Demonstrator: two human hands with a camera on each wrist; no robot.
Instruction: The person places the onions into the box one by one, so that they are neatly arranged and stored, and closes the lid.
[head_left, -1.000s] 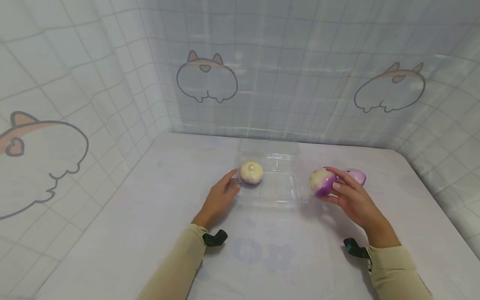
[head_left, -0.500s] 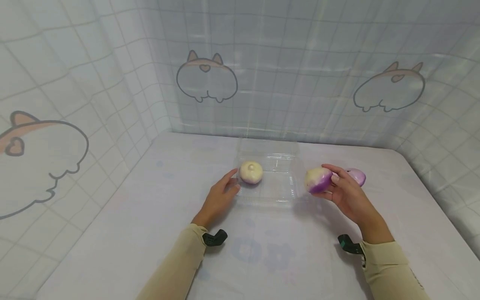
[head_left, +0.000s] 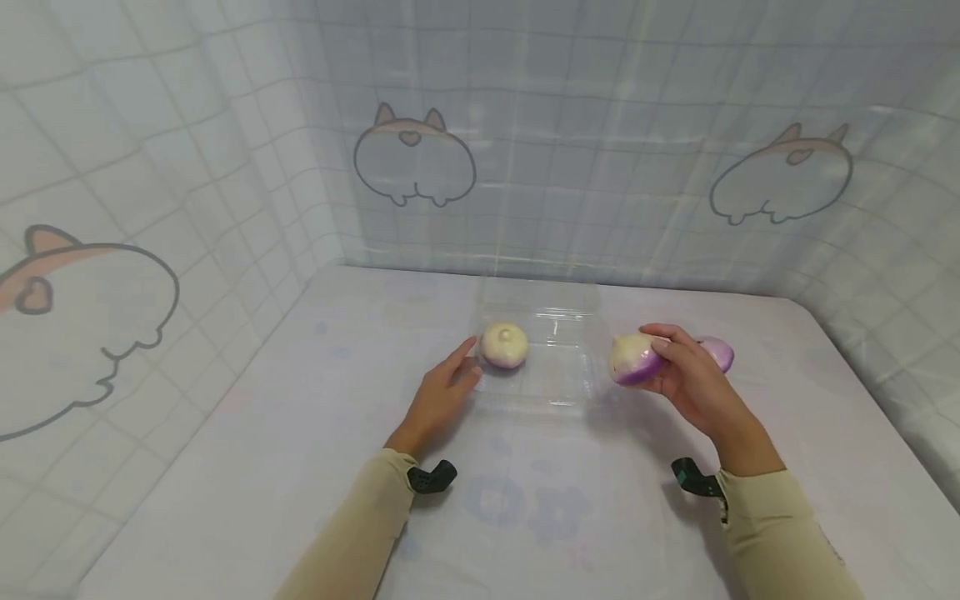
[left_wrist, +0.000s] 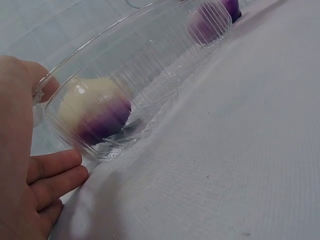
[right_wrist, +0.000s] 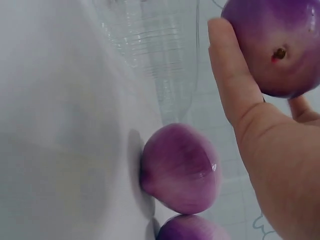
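Observation:
A glossy purple-and-cream onion is held in my right hand, just right of a clear plastic box. The right wrist view shows its purple end with a small brown stub, fingers against its side. My left hand rests at the box's left side, fingers fairly straight and touching its edge. Inside, at the left end, sits another onion, cream nub up. Right of the box a purple onion lies on the table, partly behind my right hand; a further onion shows beside it in the right wrist view.
The box's raised clear lid stands at its back. A pale cloth covers the table. Tile-patterned curtains with cartoon prints enclose the back and sides.
My right hand has moved slightly left with the onion, towards the box, and turned so the cream end points more left. The left hand and box stay in place.

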